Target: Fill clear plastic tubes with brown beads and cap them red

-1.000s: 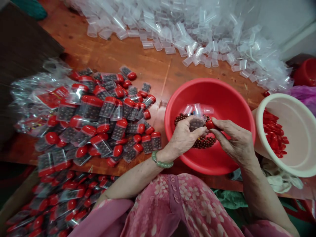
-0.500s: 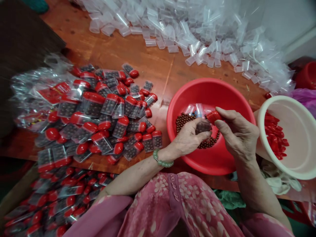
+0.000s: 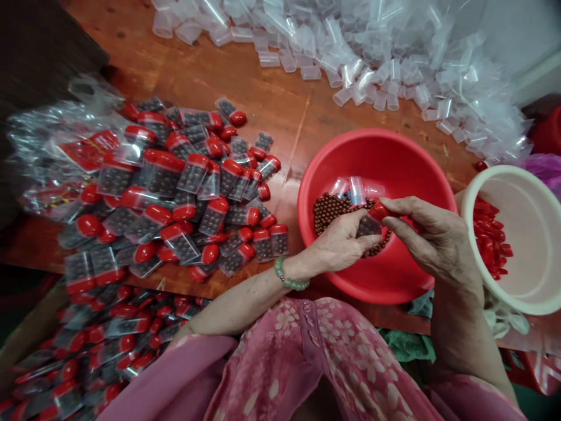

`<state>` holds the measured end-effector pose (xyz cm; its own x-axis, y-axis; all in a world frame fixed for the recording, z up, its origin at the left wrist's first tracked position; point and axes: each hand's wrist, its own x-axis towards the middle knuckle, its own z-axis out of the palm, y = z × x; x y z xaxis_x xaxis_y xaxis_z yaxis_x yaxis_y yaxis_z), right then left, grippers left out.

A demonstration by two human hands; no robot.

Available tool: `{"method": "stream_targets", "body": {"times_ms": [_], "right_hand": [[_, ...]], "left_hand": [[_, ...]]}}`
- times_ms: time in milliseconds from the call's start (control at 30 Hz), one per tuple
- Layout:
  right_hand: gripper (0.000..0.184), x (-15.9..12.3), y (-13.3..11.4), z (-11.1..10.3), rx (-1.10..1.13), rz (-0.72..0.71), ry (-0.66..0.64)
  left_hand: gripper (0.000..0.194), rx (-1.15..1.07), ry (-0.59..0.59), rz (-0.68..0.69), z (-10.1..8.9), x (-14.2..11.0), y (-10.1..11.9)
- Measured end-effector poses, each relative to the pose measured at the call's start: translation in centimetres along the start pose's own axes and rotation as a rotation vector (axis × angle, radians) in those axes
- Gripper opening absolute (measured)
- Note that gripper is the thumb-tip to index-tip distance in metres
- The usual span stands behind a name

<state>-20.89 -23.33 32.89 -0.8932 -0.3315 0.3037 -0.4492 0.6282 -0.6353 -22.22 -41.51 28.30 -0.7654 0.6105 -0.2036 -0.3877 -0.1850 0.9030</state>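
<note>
While I am watching this head-camera feed from afar, a person's bare left hand (image 3: 335, 245) is gripping a small clear plastic tube of dark brown beads (image 3: 367, 227) above a round red plastic basin (image 3: 394, 146), and the right hand (image 3: 438, 240) is pinching a glossy red plastic cap (image 3: 379, 211) at the tube's upper end. The left fingers (image 3: 357, 241) are clenching the tube's body, while the right fingers (image 3: 407, 206) are closing on the cap. I am judging the tube to be light, thin-walled and slippery, its hard beads likely to scatter if it slips, so its body and cap look like the surest places to hold. Loose brown beads (image 3: 328, 213) and a few clear tubes (image 3: 350, 188) are lying in the basin below. A cream plastic basin (image 3: 530, 245) holding red caps (image 3: 491, 240) is sitting to the right, capped bead tubes in clear bags (image 3: 193, 175) are spreading across the orange wooden desk (image 3: 263, 82) to the left, and a long drift of clear tubes (image 3: 350, 35) is lying along the far side, near a pale wall (image 3: 521, 35).
</note>
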Motion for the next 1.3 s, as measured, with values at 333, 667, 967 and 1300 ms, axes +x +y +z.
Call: {"method": "stream_targets", "body": {"times_ms": [333, 667, 967, 1300], "right_hand": [[0.048, -0.8, 0.1, 0.3, -0.103, -0.107, -0.071], [0.079, -0.7, 0.5, 3.4, -0.58, -0.313, 0.015], [0.08, -0.4, 1.3, 3.3, -0.544, -0.386, 0.064], [0.074, -0.3, -0.2, 3.9, -0.541, -0.344, -0.062]], "left_hand": [[0.023, -0.089, -0.135, -0.023, -0.5, 0.0, 0.1], [0.043, -0.426, -0.088, -0.046, -0.5, 0.2, -0.1], [0.045, -0.335, -0.087, -0.038, -0.6, 0.2, 0.3], [0.063, -0.534, 0.058, -0.162, -0.3, 0.2, 1.0]]}}
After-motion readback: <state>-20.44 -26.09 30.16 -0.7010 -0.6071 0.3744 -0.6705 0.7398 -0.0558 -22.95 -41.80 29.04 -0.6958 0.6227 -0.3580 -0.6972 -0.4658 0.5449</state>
